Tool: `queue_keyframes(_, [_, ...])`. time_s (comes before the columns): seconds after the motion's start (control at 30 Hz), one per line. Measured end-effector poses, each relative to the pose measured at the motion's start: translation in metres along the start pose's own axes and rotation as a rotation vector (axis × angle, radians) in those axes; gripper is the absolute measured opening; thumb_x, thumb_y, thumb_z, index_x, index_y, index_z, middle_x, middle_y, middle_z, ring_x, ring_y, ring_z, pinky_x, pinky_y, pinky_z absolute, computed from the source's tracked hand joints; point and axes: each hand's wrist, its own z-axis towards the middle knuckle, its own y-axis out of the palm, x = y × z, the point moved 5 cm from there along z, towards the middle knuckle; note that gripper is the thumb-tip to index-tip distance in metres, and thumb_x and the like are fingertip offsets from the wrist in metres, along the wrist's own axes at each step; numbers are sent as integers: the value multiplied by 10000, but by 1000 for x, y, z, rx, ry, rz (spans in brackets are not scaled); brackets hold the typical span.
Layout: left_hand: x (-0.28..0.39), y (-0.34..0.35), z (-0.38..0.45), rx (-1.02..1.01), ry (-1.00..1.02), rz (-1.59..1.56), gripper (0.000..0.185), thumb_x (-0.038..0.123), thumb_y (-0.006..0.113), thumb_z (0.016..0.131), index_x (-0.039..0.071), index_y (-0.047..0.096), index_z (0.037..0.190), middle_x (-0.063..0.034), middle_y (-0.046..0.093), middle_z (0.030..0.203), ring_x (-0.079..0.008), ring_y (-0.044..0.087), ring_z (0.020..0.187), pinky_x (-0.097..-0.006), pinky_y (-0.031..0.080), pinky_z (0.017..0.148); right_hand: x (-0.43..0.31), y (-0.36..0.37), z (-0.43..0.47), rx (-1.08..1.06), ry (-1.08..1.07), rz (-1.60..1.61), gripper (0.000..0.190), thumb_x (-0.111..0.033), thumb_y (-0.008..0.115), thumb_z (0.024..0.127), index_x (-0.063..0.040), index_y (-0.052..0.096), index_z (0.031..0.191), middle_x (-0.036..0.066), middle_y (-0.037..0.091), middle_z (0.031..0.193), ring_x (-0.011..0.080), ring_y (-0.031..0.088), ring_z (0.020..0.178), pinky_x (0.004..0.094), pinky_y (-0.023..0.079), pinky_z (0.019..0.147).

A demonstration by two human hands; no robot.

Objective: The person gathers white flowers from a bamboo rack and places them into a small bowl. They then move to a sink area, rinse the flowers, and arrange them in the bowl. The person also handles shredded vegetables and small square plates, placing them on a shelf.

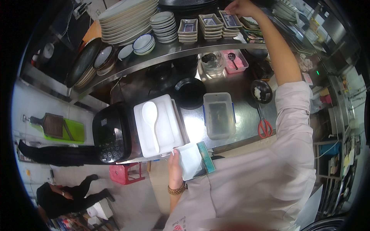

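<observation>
My left hand [175, 167], with a braided bracelet at the wrist, holds a square teal-edged dish [208, 158] close to my body. A pale sheet [190, 161], paper or cloth, covers much of that dish. Up on the steel shelf [162, 55], my right hand [241, 8] grips the far edge of a small rectangular blue-and-white dish [230, 19]. This dish sits tilted over a short stack of similar ones. To its left stand two more stacks of rectangular dishes [211, 26] [188, 30].
Below the shelf, the steel counter holds a rice cooker [111, 132], a white lidded box [167, 124] with a rice paddle [150, 115], black plates [190, 93], a plastic container [219, 115], red-handled scissors [264, 127] and a black bowl [261, 91]. Another person [66, 193] is at lower left.
</observation>
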Motion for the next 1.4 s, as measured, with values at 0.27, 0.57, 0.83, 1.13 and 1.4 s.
queue_keyframes(0.27, [13,13,4,61,8,-24,475,367,479,1034,-51,559,1246,-79,614,1192,-138,556,1085,-279,419,954,-30,16,-5,-58,29,-219,182,-121,801,732,-43,764,892,119,735,771,176,687,658,321,553,637])
queue_keyframes(0.57, [37,36,24,-7,36,-202,343,247,508,1009,-23,581,1207,-86,654,1091,-155,629,970,-278,486,859,-205,80,-207,-415,-333,466,430,-387,674,879,-32,636,1119,151,670,969,245,664,849,359,527,749])
queue_keyframes(0.83, [38,61,38,-171,121,17,371,297,446,1044,-23,607,1140,-73,656,1032,-131,619,921,-267,486,802,-228,193,-286,-513,-308,349,325,-347,639,915,-34,611,999,173,625,712,362,630,719,467,469,663])
queue_keyframes(1.13, [33,57,48,-237,238,110,300,217,488,1032,-14,632,1158,-60,641,1071,-113,561,991,-259,435,902,-142,54,-265,-228,298,640,183,-282,647,942,-101,633,959,-27,587,625,33,515,453,203,381,374])
queue_keyframes(1.4, [12,38,50,-251,75,52,212,108,562,984,-1,634,1151,-40,631,1071,-105,551,989,-248,431,887,7,-66,-181,482,415,609,328,-122,496,947,47,510,1228,62,592,676,93,447,446,230,342,401])
